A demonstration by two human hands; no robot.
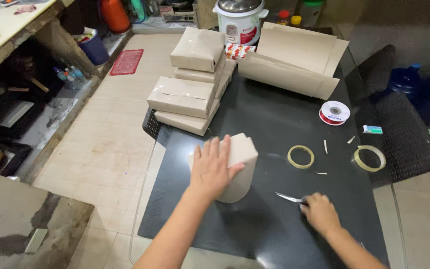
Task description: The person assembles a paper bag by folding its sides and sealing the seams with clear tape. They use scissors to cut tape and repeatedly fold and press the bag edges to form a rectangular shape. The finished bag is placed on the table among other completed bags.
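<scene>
Scissors (pixel 290 199) handles hidden under right hand (pixel 319 213).

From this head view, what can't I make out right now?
- Scissors: handles hidden inside the right hand; only the blades show.
- Paper-wrapped box: top face largely covered by the left hand.
- Small green and white item near the table edge: too small to identify.

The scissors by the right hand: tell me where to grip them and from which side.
Grip the scissors at the handle end, which lies under the right hand. Come from the right and from above: they lie flat on the dark table, and the thin pointed blades aim left toward the wrapped box.
</scene>
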